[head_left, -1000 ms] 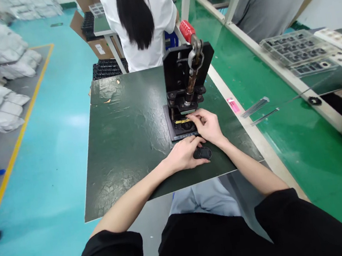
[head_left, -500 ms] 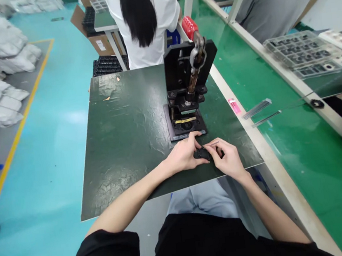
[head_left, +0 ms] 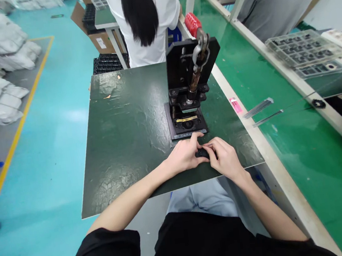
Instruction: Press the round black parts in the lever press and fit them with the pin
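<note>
Near the table's front edge, my left hand (head_left: 186, 154) is closed around a small black rounded part (head_left: 203, 153), thumb below and index finger above. Most of that part is covered by fingers, so I cannot make out its kind. My right hand (head_left: 223, 157) is pinched against the part's right side. A thin grey strip (head_left: 209, 145) shows at its fingertips. Just beyond both hands stands a black hand press (head_left: 186, 88) with a red-gripped lever (head_left: 193, 24) raised. A yellow strip (head_left: 186, 119) lies across its base.
The dark green table (head_left: 124, 129) carries the press. To the right runs a green bench (head_left: 273, 148) with thin metal strips (head_left: 258, 108), a pink-labelled item (head_left: 236, 105) and clear trays of black parts (head_left: 307, 49). A person in white (head_left: 163, 16) sits ahead.
My right hand has turned and closed in on the black part, and less of the thin strip shows. The left hand keeps its hold. The view has shifted slightly.
</note>
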Tool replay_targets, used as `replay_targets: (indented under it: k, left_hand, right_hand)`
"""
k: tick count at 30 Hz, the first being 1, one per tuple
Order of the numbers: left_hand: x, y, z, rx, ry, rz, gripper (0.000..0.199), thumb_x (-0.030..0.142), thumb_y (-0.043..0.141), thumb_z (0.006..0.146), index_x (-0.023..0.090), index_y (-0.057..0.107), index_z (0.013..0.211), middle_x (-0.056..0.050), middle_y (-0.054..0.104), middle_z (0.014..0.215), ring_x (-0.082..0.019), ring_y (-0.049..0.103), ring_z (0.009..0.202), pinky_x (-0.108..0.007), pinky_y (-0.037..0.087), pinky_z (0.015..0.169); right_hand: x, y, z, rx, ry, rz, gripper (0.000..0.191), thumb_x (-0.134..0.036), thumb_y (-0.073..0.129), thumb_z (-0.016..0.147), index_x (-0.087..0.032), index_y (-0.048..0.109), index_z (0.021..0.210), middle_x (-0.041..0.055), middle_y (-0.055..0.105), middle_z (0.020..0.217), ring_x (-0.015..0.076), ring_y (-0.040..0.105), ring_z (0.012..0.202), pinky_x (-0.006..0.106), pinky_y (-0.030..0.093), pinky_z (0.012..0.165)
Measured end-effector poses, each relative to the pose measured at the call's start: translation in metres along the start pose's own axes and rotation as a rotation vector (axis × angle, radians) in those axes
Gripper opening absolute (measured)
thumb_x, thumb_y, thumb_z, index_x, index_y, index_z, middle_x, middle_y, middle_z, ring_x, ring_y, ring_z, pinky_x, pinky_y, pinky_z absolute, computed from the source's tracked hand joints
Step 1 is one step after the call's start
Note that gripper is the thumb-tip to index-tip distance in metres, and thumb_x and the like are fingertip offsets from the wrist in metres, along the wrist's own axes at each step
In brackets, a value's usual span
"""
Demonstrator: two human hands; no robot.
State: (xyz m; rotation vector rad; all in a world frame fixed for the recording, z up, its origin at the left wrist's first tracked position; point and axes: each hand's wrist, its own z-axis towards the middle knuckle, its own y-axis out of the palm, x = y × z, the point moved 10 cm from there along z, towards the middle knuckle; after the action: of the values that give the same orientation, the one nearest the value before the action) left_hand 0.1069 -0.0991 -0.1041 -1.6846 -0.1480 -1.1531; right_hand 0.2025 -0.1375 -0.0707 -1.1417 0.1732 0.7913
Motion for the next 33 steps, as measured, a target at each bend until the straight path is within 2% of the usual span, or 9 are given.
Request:
replay_targets:
  k: [8, 13, 15, 17, 20, 22, 27, 30, 33]
  left_hand:
    - [0.004, 0.003, -0.004, -0.023, -0.018, 0.123, 0.065, 0.034, 0.082, 0.084, 0.019, 0.044, 0.135, -0.008, 0.081, 0.098, -0.030, 0.079, 0.091, -0.036, 0.058, 0.077]
    - [0.003, 0.005, -0.003, -0.053, -0.020, 0.106, 0.058, 0.037, 0.083, 0.084, 0.019, 0.047, 0.126, -0.006, 0.080, 0.093, -0.030, 0.079, 0.088, -0.035, 0.056, 0.075]
    - [0.003, 0.005, -0.003, -0.059, -0.020, 0.089, 0.057, 0.039, 0.085, 0.082, 0.020, 0.048, 0.120, -0.004, 0.079, 0.089, -0.029, 0.079, 0.085, -0.033, 0.055, 0.073]
    - [0.004, 0.003, -0.003, -0.058, -0.020, 0.082, 0.055, 0.039, 0.087, 0.081, 0.021, 0.048, 0.116, -0.003, 0.078, 0.087, -0.028, 0.079, 0.083, -0.032, 0.055, 0.071]
    - [0.005, 0.001, -0.003, -0.054, -0.032, 0.070, 0.056, 0.038, 0.088, 0.080, 0.021, 0.047, 0.115, -0.002, 0.078, 0.085, -0.027, 0.078, 0.079, -0.032, 0.054, 0.070]
    - [0.005, 0.001, -0.003, -0.048, -0.041, 0.058, 0.059, 0.038, 0.088, 0.079, 0.022, 0.046, 0.116, -0.002, 0.079, 0.087, -0.027, 0.078, 0.077, -0.033, 0.054, 0.069]
    - [0.004, 0.000, -0.003, -0.032, -0.029, 0.052, 0.060, 0.039, 0.089, 0.078, 0.022, 0.046, 0.116, -0.002, 0.080, 0.088, -0.027, 0.078, 0.077, -0.034, 0.055, 0.071]
    - [0.005, -0.001, -0.003, -0.026, -0.013, 0.044, 0.059, 0.039, 0.089, 0.078, 0.023, 0.047, 0.115, -0.004, 0.080, 0.092, -0.026, 0.078, 0.077, -0.033, 0.056, 0.071]
    - [0.005, -0.001, -0.003, -0.026, -0.008, 0.041, 0.059, 0.039, 0.089, 0.078, 0.022, 0.047, 0.116, -0.004, 0.080, 0.093, -0.026, 0.078, 0.078, -0.034, 0.057, 0.073]
  right_hand:
    - [-0.002, 0.006, -0.002, -0.002, -0.002, -0.093, 0.024, -0.020, 0.043, 0.105, -0.022, 0.058, 0.087, 0.0078, 0.063, 0.081, 0.0223, 0.059, 0.078, 0.035, 0.047, 0.070]
    - [0.010, 0.005, 0.003, -0.001, 0.095, 0.122, 0.027, -0.027, 0.049, 0.104, -0.022, 0.059, 0.079, 0.0059, 0.063, 0.077, 0.0190, 0.060, 0.072, 0.033, 0.049, 0.066]
    - [0.025, -0.001, 0.003, 0.064, 0.219, 0.295, 0.029, -0.034, 0.055, 0.103, -0.021, 0.062, 0.078, 0.0042, 0.065, 0.076, 0.0155, 0.059, 0.064, 0.029, 0.049, 0.059]
    - [0.043, -0.014, 0.000, 0.211, 0.351, 0.423, 0.027, -0.039, 0.059, 0.101, -0.020, 0.067, 0.083, 0.0032, 0.068, 0.076, 0.0127, 0.057, 0.057, 0.026, 0.047, 0.053]
    - [0.057, -0.032, -0.011, 0.385, 0.446, 0.422, 0.026, -0.040, 0.058, 0.102, -0.020, 0.074, 0.099, 0.0036, 0.072, 0.079, 0.0119, 0.057, 0.055, 0.025, 0.048, 0.050]
    - [0.050, -0.036, -0.012, 0.360, 0.388, 0.327, 0.027, -0.035, 0.054, 0.103, -0.021, 0.075, 0.112, 0.0058, 0.076, 0.088, 0.0142, 0.062, 0.061, 0.028, 0.054, 0.056]
    - [0.016, -0.034, -0.006, 0.200, 0.066, 0.106, 0.042, -0.020, 0.046, 0.103, -0.027, 0.069, 0.137, 0.0094, 0.076, 0.123, 0.0238, 0.073, 0.102, 0.040, 0.063, 0.086]
    - [0.014, -0.035, -0.004, 0.201, 0.056, 0.080, 0.047, -0.017, 0.043, 0.104, -0.028, 0.064, 0.144, 0.0093, 0.075, 0.127, 0.0235, 0.073, 0.104, 0.042, 0.063, 0.091]
    - [0.017, -0.037, -0.004, 0.226, 0.083, 0.108, 0.043, -0.017, 0.049, 0.103, -0.027, 0.066, 0.141, 0.0093, 0.077, 0.123, 0.0219, 0.074, 0.098, 0.040, 0.063, 0.088]
